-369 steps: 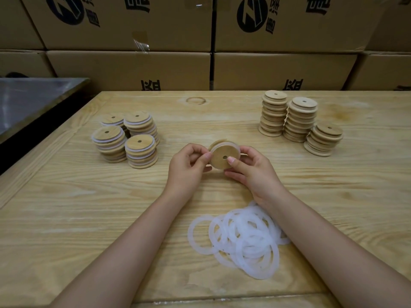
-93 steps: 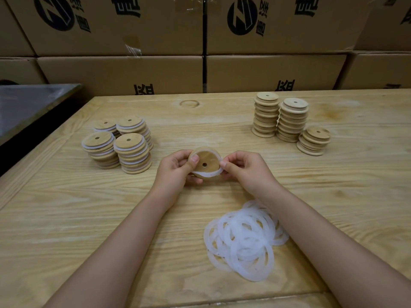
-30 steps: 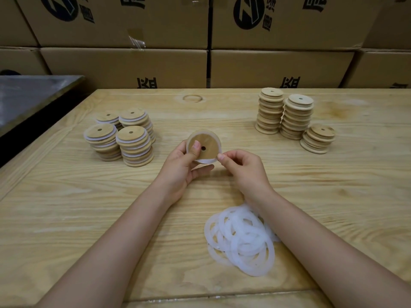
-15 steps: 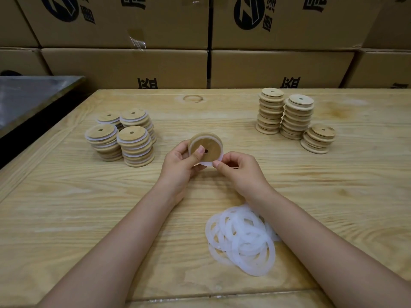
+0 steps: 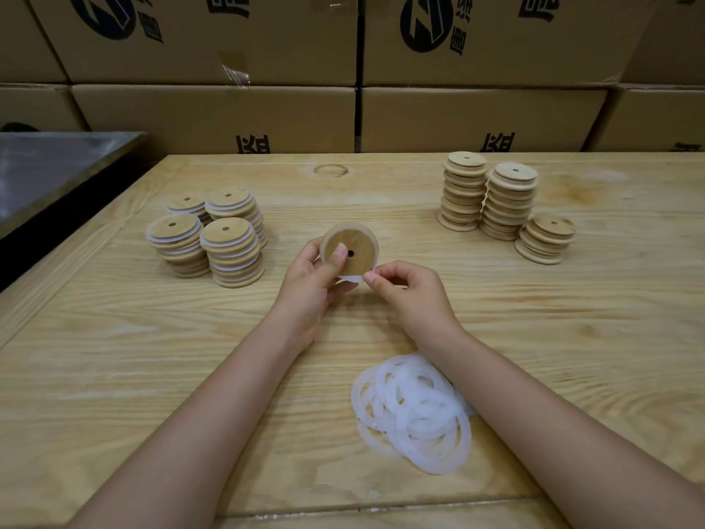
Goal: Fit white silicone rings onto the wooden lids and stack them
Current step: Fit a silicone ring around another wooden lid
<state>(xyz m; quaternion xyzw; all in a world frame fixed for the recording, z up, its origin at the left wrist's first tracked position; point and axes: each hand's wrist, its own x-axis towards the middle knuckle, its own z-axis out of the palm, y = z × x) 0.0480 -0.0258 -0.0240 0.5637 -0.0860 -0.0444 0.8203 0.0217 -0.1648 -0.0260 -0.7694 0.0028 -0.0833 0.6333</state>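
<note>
My left hand [image 5: 311, 284] holds a round wooden lid [image 5: 356, 248] upright above the table middle, thumb pressed on its face near the centre hole. A white silicone ring [image 5: 353, 278] sits around the lid's edge, and my right hand [image 5: 410, 295] pinches the ring at the lid's lower right. Several stacks of lids with white rings [image 5: 208, 234] stand at the left. Stacks of bare wooden lids [image 5: 499, 204] stand at the back right. A loose pile of white rings [image 5: 414, 412] lies near the front, below my right wrist.
The wooden table [image 5: 114, 357] spreads wide on all sides of my hands. Cardboard boxes [image 5: 477, 116] are walled up behind its far edge. A grey metal surface [image 5: 49, 166] adjoins the table at the far left.
My right hand's pinch on the ring has shifted slightly along the lid's lower edge. The lid stays in my left hand at about the same spot.
</note>
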